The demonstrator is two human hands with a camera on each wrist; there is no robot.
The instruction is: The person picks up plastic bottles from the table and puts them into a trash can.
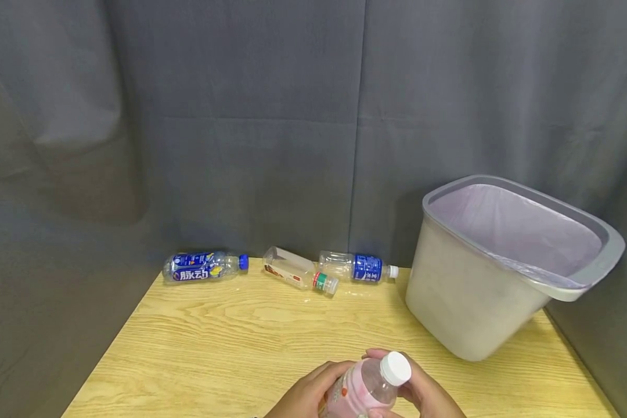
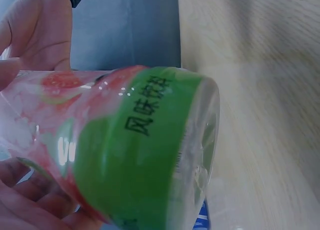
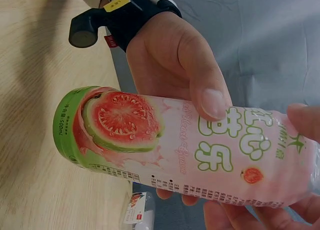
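Observation:
A plastic drink bottle (image 1: 356, 390) with a pink and green guava label and a white cap (image 1: 396, 368) is held between both hands near the front of the table. My left hand (image 1: 313, 390) wraps its side; in the right wrist view the left thumb (image 3: 213, 102) lies across the label, fingers curled beneath. On the other side, closer to the cap, my right hand (image 1: 424, 388) grips it too, its fingers (image 3: 245, 217) under the bottle. The left wrist view shows the bottle's green lower end, raised off the wood.
Along the back of the wooden table (image 1: 214, 348) lie a blue-labelled bottle (image 1: 201, 267), a bottle with a green-banded neck (image 1: 292, 270) and a clear blue-labelled bottle (image 1: 367, 267). A grey bin (image 1: 465, 290) with a plastic liner stands at right. Grey curtains (image 1: 251, 145) enclose the table.

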